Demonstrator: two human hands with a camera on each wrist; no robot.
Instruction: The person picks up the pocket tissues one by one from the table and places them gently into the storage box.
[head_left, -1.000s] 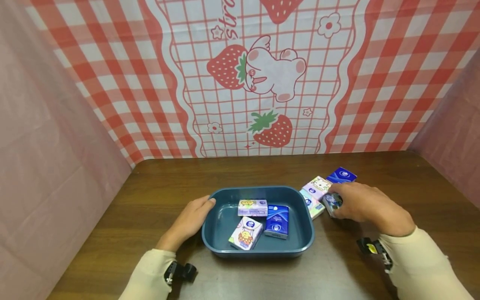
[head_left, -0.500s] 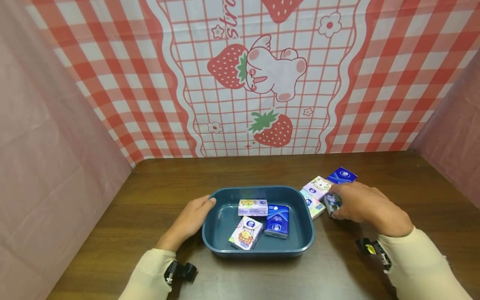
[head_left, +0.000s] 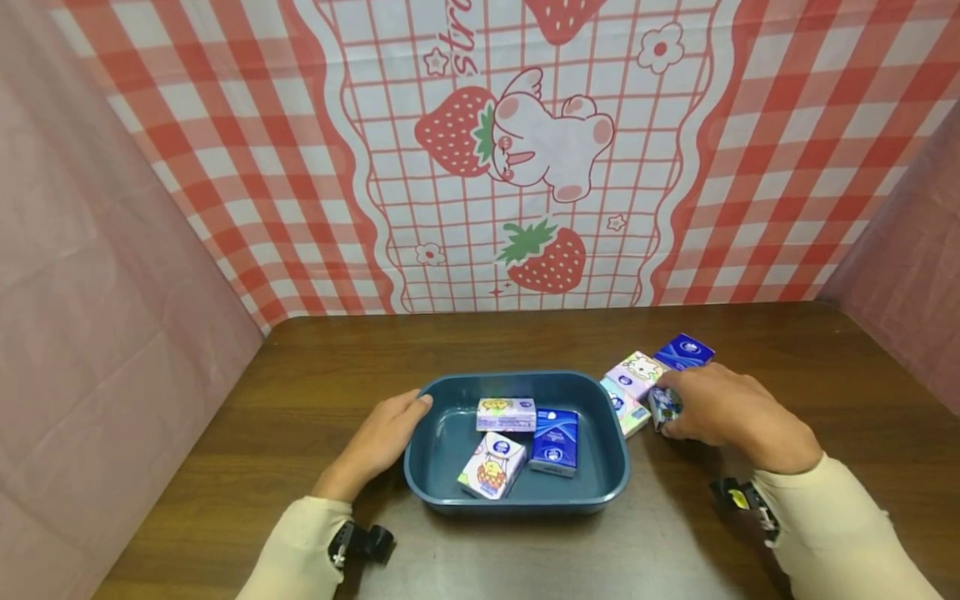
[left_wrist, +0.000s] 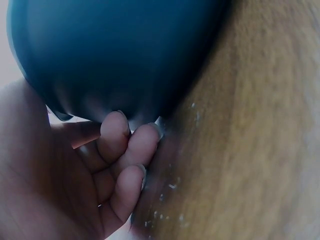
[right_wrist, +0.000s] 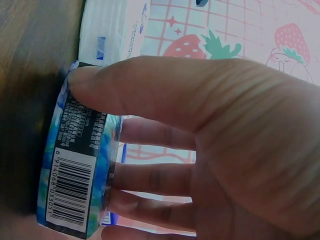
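Observation:
My left hand (head_left: 381, 440) holds the left end of a dark teal plastic basin (head_left: 517, 507), thumb over the rim. The left wrist view shows its curled fingers (left_wrist: 137, 145) against the outer wall, low by the tabletop. Inside the basin lie a lilac tissue pack (head_left: 506, 414), a white one with a yellow chick (head_left: 492, 467) and a blue one (head_left: 555, 443). To the right of the basin, my right hand (head_left: 731, 417) grips a dark blue-green patterned tissue pack (right_wrist: 70, 185), thumb on its barcoded side and fingers on the opposite side. The hand covers part of this pack.
Beside the gripped pack lie a lilac-and-white tissue pack (head_left: 636, 373), a pastel one (head_left: 625, 408) near the basin's right rim and a blue one (head_left: 684, 352) farther back. A strawberry-print cloth (head_left: 525, 167) rises behind the wooden table (head_left: 337, 350). Pink cloth (head_left: 97, 250) hangs at the sides.
Almost nothing differs. My right wrist and sleeve have shifted very slightly left, with the hand still on the dark pack. The left hand and the basin keep their place.

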